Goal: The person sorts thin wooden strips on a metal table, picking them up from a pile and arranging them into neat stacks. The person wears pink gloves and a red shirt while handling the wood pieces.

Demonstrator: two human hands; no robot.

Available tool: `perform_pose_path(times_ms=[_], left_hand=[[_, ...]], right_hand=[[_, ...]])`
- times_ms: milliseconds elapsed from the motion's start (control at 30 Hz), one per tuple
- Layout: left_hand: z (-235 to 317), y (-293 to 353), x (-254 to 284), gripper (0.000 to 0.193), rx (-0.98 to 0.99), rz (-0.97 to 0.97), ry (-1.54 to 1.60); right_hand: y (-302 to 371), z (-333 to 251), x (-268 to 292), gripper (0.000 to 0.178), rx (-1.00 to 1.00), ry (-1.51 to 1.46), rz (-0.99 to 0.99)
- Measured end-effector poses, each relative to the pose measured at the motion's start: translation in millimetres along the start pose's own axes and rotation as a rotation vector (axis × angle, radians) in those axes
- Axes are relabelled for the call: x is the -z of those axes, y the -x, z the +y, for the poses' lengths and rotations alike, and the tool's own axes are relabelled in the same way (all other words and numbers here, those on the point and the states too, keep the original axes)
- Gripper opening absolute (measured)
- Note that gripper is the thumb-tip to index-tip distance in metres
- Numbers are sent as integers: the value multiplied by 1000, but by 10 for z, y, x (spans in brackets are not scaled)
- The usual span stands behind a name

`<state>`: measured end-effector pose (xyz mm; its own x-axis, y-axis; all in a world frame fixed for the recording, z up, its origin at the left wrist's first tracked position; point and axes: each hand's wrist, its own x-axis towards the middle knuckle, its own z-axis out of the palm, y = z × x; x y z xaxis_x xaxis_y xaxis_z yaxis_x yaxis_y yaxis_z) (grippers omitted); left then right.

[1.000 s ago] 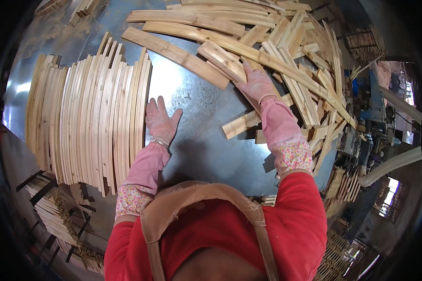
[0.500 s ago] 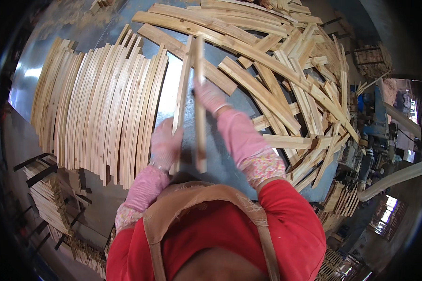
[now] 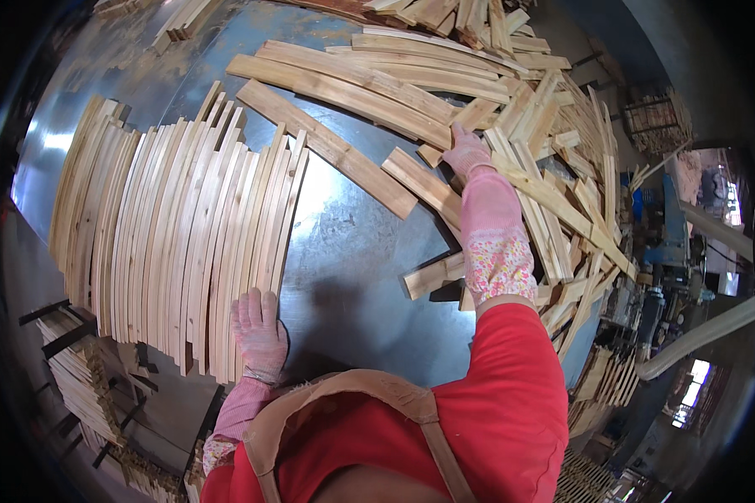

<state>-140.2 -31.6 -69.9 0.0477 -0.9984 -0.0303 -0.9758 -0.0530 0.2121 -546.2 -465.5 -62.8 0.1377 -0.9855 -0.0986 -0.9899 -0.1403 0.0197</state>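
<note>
On the metal table stands a close row of pale wooden slats [image 3: 155,235], set side by side on the left. My left hand [image 3: 261,331], in a pinkish glove, rests with fingers stretched over the near ends of the row's right-hand slats. Across the table, my right hand [image 3: 468,154] reaches out to a long wooden slat [image 3: 344,88] on the loose heap. Its fingers lie over that slat and appear to grip it; their undersides are hidden. Another slat [image 3: 327,147] lies diagonally between the row and the heap.
A tangled heap of wooden slats [image 3: 545,189] covers the right and far side of the metal table [image 3: 352,260]. Stacked slats [image 3: 75,360] sit on a dark rack at lower left. Machinery [image 3: 675,222] with a pale hose [image 3: 700,335] stands at right.
The two slats between my hands now stand at the row's right end. My left hand has moved nearer and left onto their ends; my right has gone out to the heap. The view has shifted.
</note>
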Motion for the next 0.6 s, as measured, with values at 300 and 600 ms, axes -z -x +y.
perform_pose_path(times_ms=[300, 600], left_hand=[[29, -109, 90, 66, 8, 24, 42], [-9, -154, 144, 75, 3, -29, 137]], right_hand=[[-79, -1008, 757, 76, 214, 44, -72], [-895, -1478, 123, 93, 36, -325, -164]])
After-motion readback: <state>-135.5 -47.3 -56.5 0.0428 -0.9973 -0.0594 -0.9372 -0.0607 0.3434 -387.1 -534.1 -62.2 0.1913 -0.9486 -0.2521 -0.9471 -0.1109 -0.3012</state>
